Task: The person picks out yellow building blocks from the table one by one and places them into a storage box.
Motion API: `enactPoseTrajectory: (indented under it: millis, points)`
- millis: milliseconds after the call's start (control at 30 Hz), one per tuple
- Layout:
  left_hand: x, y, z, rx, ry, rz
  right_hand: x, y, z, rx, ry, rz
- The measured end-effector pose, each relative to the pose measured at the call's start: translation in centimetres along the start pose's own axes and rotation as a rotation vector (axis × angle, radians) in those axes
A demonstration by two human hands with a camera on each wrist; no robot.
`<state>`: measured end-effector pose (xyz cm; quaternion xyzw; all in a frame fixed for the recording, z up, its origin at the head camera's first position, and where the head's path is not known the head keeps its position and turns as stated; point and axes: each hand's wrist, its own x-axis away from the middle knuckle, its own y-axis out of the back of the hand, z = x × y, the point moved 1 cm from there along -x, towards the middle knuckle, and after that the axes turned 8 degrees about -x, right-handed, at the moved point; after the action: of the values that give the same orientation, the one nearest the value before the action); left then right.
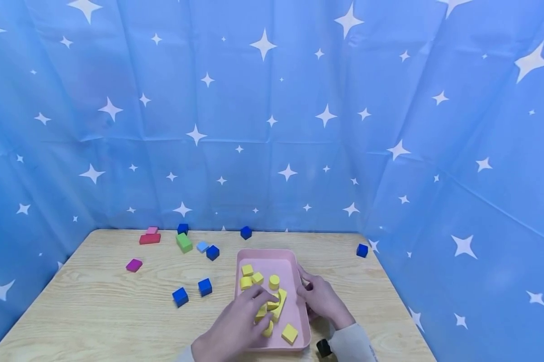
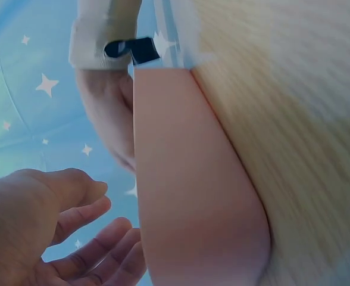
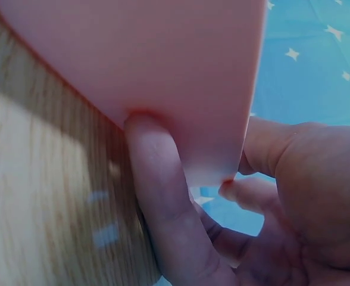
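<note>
A pink tray (image 1: pixel 302 301) stands on the wooden table with several yellow blocks in it, among them a cylinder (image 1: pixel 274 282), a square block (image 1: pixel 289 334) and a long block (image 1: pixel 281 301). My left hand (image 1: pixel 240 319) is over the tray's near left part, its fingertips among the yellow blocks and covering some of them. In the left wrist view, the thumb (image 2: pixel 83 189) stands apart from the lower fingers, with nothing between, and the tray wall hides some fingertips. My right hand (image 1: pixel 324 300) grips the tray's right side, thumb over the rim, a finger (image 3: pixel 157 173) pressed against the outer wall.
Left of the tray lie blue cubes (image 1: pixel 180 297), a green block (image 1: pixel 184 243), a light blue piece (image 1: pixel 202 246), a red block (image 1: pixel 150 239), a pink block (image 1: pixel 152 230) and a magenta block (image 1: pixel 133 265). Another blue cube (image 1: pixel 362 250) is near the right edge. A starry blue curtain (image 1: pixel 263 100) surrounds the table.
</note>
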<state>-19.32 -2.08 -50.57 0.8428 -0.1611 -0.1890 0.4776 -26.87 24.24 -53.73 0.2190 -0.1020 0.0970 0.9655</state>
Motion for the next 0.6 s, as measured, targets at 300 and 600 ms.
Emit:
enactPoseTrajectory:
  millis: [300, 600]
  points:
    - [0.4, 2.3, 3.7, -0.017, 0.048, -0.104, -0.4, 0.5, 0.1, 0.029, 0.002, -0.012]
    - [1.8, 5.5, 7.7, -0.156, 0.176, -0.199, 0.2, 1.6, 0.2, 0.068, 0.023, -0.017]
